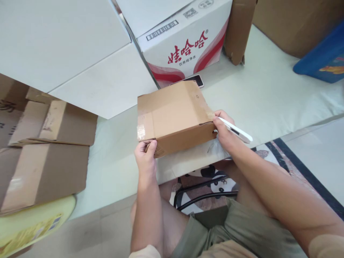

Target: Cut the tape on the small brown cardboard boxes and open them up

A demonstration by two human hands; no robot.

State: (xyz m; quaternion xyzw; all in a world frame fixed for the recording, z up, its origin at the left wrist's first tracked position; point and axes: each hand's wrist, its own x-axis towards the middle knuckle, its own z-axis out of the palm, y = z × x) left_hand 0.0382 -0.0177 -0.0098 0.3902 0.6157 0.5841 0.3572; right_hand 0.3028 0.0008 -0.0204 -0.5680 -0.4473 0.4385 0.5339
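A brown cardboard box (174,107) lies in front of me on the pale green cloth, a strip of clear tape at its left end. My left hand (146,152) grips its near left corner, thumb on the outside and fingers curled. At the near right corner, my right hand (224,130) is closed on the box edge. That same hand also holds a white utility knife (242,133), its handle sticking out to the right; whether the blade is out is hidden. A phone (198,81) lies partly behind the box.
A white carton with red lettering (185,53) stands behind, beside a large white box (107,82). Brown cartons (61,172) are stacked at left, above a yellow container (40,225). A blue object (322,57) stands far right on the pale green cloth (271,89).
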